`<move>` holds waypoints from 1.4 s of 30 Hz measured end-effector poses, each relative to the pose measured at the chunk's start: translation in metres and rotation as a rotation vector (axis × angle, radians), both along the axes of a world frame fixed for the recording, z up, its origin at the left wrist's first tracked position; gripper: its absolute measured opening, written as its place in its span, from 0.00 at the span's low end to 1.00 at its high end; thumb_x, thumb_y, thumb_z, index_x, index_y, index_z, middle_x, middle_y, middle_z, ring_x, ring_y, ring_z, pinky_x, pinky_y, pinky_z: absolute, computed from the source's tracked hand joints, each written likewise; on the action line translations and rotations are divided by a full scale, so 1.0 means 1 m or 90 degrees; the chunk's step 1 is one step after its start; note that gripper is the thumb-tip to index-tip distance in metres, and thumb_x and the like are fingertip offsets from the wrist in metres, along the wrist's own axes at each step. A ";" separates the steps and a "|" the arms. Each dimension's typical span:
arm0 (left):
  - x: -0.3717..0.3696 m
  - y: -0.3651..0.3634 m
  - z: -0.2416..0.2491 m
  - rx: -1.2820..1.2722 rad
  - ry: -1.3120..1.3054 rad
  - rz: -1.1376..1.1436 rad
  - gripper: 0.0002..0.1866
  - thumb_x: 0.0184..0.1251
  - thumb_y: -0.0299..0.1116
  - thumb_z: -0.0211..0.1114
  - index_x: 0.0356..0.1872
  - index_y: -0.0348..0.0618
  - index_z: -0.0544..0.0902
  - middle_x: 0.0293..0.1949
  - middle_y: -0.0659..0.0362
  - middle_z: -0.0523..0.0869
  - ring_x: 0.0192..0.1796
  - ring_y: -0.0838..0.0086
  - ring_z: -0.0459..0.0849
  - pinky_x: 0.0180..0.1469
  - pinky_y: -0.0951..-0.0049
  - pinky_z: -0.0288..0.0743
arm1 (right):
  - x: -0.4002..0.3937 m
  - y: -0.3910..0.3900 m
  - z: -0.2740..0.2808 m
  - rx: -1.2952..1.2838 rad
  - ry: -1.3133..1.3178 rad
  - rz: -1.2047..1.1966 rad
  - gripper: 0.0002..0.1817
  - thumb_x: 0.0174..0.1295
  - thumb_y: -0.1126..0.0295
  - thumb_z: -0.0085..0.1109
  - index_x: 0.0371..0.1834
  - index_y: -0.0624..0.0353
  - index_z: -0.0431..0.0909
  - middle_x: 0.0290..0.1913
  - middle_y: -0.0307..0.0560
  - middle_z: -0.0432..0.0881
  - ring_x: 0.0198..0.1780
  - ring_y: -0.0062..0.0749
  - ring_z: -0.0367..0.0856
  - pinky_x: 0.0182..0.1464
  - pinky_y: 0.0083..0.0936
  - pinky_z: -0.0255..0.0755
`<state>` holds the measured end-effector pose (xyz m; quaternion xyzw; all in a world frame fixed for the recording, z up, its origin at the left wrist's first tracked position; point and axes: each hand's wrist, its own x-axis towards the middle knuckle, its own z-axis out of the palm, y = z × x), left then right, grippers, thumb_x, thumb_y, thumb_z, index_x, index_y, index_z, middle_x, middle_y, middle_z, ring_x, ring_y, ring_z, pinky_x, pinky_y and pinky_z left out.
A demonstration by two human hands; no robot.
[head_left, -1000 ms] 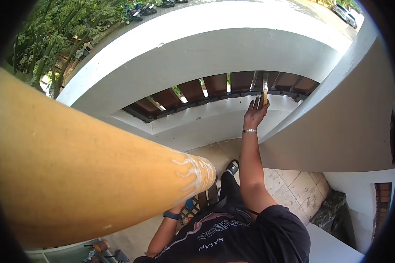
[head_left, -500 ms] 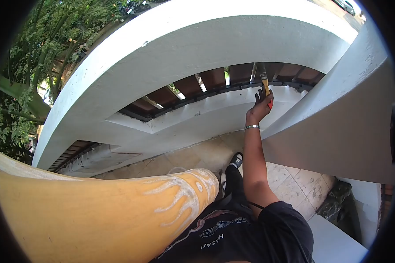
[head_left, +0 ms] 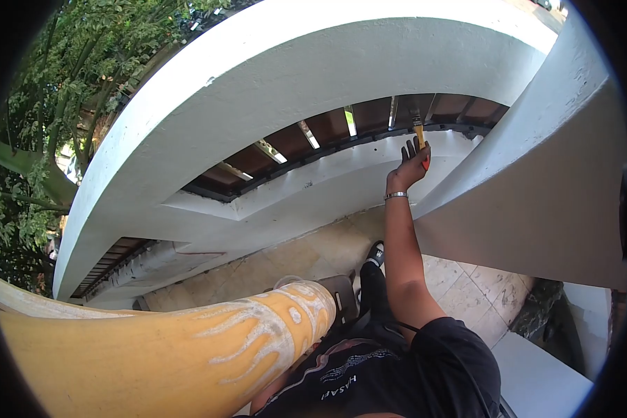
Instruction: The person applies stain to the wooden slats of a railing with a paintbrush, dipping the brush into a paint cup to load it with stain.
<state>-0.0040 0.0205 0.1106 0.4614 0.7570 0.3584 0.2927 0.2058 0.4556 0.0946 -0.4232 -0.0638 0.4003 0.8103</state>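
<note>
My right hand (head_left: 412,166) is stretched out toward the opening in the white curved wall. Its fingers are closed round a paintbrush (head_left: 419,131) with a yellow and red handle. The brush's bristle end touches or lies very near the dark brown slats (head_left: 380,113) set in the opening. Light shows through narrow gaps between several of these slats. A dark rail (head_left: 313,155) runs along their lower edge. My left hand does not show; only a bit of that arm appears beside the yellow column.
A thick yellow column (head_left: 153,348) with whitish patterns stands close on my left. The white curved wall (head_left: 258,83) arches in front, and another curved wall (head_left: 536,181) rises on the right. Tiled floor (head_left: 439,289) lies below, with a dark rock (head_left: 540,306) at its edge. Trees grow beyond.
The view has shifted slightly, so the column sits lower and the wall further left. My right hand still holds the paintbrush at nearly the same slat.
</note>
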 end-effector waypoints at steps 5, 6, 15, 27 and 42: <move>-0.004 0.001 0.000 -0.017 0.034 -0.020 0.31 0.58 0.35 0.77 0.63 0.40 0.76 0.63 0.52 0.78 0.66 0.62 0.74 0.69 0.59 0.65 | 0.010 -0.017 -0.026 -0.094 0.042 -0.023 0.27 0.76 0.50 0.48 0.66 0.60 0.68 0.58 0.50 0.82 0.56 0.41 0.82 0.56 0.35 0.77; -0.005 0.003 0.001 -0.020 0.042 -0.022 0.31 0.58 0.35 0.77 0.63 0.40 0.76 0.63 0.52 0.78 0.66 0.62 0.74 0.69 0.59 0.65 | 0.010 -0.020 -0.018 -0.074 0.052 -0.009 0.27 0.76 0.50 0.48 0.67 0.60 0.67 0.59 0.51 0.81 0.57 0.42 0.81 0.57 0.36 0.76; -0.002 -0.001 0.005 0.001 0.068 -0.028 0.30 0.56 0.34 0.77 0.60 0.38 0.77 0.63 0.51 0.77 0.67 0.59 0.72 0.70 0.60 0.64 | 0.006 0.008 0.013 0.019 0.040 -0.009 0.26 0.76 0.50 0.49 0.67 0.57 0.67 0.59 0.47 0.81 0.56 0.42 0.82 0.54 0.38 0.77; 0.000 -0.005 0.006 -0.022 0.109 -0.046 0.30 0.53 0.33 0.79 0.58 0.38 0.79 0.62 0.50 0.76 0.67 0.58 0.72 0.70 0.59 0.64 | 0.007 0.018 0.037 0.042 0.123 -0.071 0.25 0.77 0.51 0.47 0.66 0.57 0.67 0.60 0.47 0.80 0.52 0.42 0.83 0.55 0.38 0.77; 0.015 0.003 0.002 0.022 -0.139 0.071 0.33 0.49 0.40 0.81 0.57 0.41 0.80 0.64 0.49 0.73 0.70 0.54 0.68 0.72 0.55 0.59 | -0.003 0.007 0.006 -0.065 -0.009 -0.060 0.23 0.77 0.53 0.48 0.60 0.62 0.72 0.52 0.51 0.85 0.39 0.38 0.88 0.36 0.27 0.81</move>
